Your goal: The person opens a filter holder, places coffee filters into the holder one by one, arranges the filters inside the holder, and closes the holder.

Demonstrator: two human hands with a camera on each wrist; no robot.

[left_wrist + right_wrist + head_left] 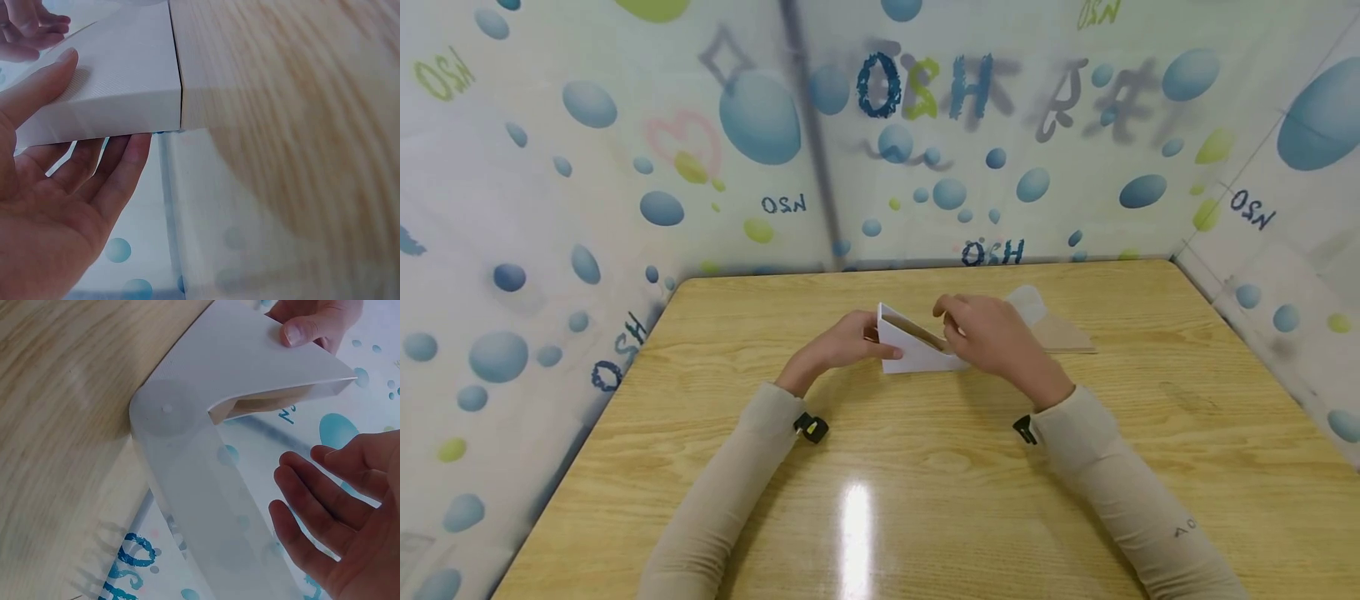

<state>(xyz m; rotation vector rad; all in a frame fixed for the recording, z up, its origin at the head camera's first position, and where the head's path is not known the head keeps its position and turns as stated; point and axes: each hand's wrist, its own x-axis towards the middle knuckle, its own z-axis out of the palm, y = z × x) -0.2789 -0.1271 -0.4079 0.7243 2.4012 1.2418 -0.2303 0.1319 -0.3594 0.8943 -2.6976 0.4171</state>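
Observation:
In the head view a white cardboard box (917, 354) with a sloping open top and a brown inside stands on the wooden table. My left hand (850, 340) grips its tall end, with the thumb on the near face and the fingers on the opposite side. My right hand (988, 333) is over the box's low end, fingers bent loosely. In the right wrist view, the fingers (312, 506) of that hand hang relaxed beside the box's opening (269, 403), holding nothing. A pale, see-through band (194, 475) with a rounded end overlaps the box's lower corner there.
Behind my right hand, a flat brown sheet (1067, 335) lies on the table (940, 458), with a whitish translucent rounded piece (1028, 302) at its left. Walls covered in bubble-patterned sheeting (767, 125) rise at the back and both sides.

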